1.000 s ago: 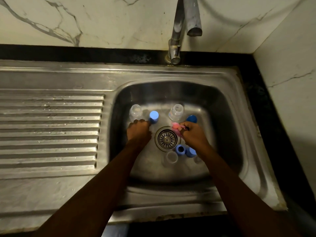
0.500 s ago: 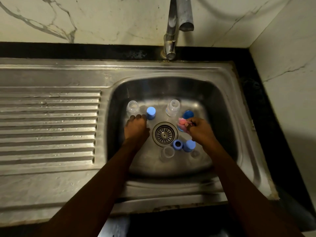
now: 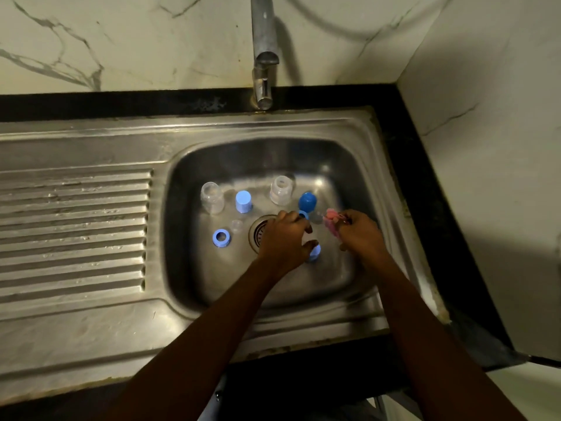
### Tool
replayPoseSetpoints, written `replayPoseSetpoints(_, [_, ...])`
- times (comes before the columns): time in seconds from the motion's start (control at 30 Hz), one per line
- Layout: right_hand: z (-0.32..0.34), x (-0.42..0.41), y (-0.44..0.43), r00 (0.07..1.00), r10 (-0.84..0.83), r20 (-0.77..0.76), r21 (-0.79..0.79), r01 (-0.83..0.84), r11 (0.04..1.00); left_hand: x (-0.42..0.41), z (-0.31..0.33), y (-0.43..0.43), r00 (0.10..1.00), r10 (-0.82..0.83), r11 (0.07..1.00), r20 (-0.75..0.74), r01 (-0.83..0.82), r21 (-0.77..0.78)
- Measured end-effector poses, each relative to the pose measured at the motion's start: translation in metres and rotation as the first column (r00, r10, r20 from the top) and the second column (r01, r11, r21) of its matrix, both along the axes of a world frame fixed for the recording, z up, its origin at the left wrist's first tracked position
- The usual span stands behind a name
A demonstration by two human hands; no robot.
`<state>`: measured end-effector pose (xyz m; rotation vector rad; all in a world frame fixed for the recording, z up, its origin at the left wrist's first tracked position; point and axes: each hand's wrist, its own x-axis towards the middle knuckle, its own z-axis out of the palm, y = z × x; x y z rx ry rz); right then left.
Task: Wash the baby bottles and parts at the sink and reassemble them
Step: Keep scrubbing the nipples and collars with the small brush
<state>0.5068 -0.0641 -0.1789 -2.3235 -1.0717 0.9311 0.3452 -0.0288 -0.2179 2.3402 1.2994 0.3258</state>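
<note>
With a pink scrubber (image 3: 331, 222) pinched ready in the right hand (image 3: 362, 235), the left hand (image 3: 283, 240) arches, fingers parted, over a pale blue cap (image 3: 314, 254), likely fetching it for scrubbing, though whether it grips yet cannot be told.

Steel tap (image 3: 262, 25) comes up off the black bench (image 3: 121, 104) at its back edge, spout pointing forward. White marble wall (image 3: 151, 41) with grey veins behind it, and another marble panel (image 3: 485, 147) along the right. Pretty dim lighting.

Dim, warm light from upper left. Patchy glare on the brushed stainless steel sink (image 3: 91, 299); the chrome tap (image 3: 264, 56) shadows the white marble wall (image 3: 136, 41) rightward. Edges bow; bottom of the frame near black.
</note>
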Motion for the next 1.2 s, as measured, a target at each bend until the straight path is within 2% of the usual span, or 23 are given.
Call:
replayPoseSetpoints(0.17, [0.007,0.013,-0.01,0.995,0.027,0.093,-0.018,-0.025,1.0,0.028,0.002,-0.013,0.967,-0.178,0.984,-0.18,0.174,-0.04])
replayPoseSetpoints(0.23, [0.009,0.018,-0.012,0.995,0.029,0.101,-0.027,-0.026,0.999,0.036,-0.002,-0.01,0.984,-0.112,0.992,-0.141,0.103,-0.067])
replayPoseSetpoints(0.33, [0.007,0.021,-0.014,0.994,0.018,0.11,-0.005,-0.017,1.0,0.041,-0.008,0.005,0.996,0.091,0.988,-0.003,-0.091,-0.124])
replayPoseSetpoints(0.43, [0.001,0.021,-0.014,0.992,0.017,0.128,0.013,-0.019,1.0,0.048,-0.014,0.024,0.984,0.173,0.959,-0.032,-0.176,-0.221])
replayPoseSetpoints(0.6, [-0.004,0.026,-0.006,0.989,0.019,0.147,0.036,-0.024,0.999,0.061,-0.036,0.05,0.983,0.095,0.974,-0.156,-0.124,-0.19])
replayPoseSetpoints(0.73, [-0.008,0.03,-0.005,0.994,0.017,0.109,0.043,-0.021,0.999,0.067,-0.049,0.061,0.974,-0.016,0.985,-0.226,-0.023,-0.169])
replayPoseSetpoints(0.93, [-0.011,0.029,-0.008,0.999,-0.002,0.037,0.054,0.0,0.999,0.071,-0.057,0.064,0.957,-0.024,0.987,-0.29,-0.023,-0.158])
replayPoseSetpoints(1.0, [-0.011,0.029,-0.008,0.999,-0.003,0.034,0.069,0.0,0.998,0.069,-0.056,0.062,0.974,0.007,0.99,-0.226,-0.039,-0.139])
replayPoseSetpoints(1.1, [-0.004,0.029,-0.009,1.0,-0.011,0.014,0.1,0.01,0.995,0.062,-0.041,0.056,0.995,0.101,0.977,0.014,-0.097,-0.192])
replayPoseSetpoints(1.17, [-0.002,0.025,-0.008,0.998,-0.029,-0.048,0.129,0.035,0.991,0.059,-0.023,0.05,0.946,0.263,0.909,0.189,-0.177,-0.377])
replayPoseSetpoints(1.2, [0.0,0.022,-0.009,0.996,-0.033,-0.086,0.143,0.046,0.989,0.056,-0.014,0.046,0.885,0.383,0.828,0.264,-0.203,-0.522])
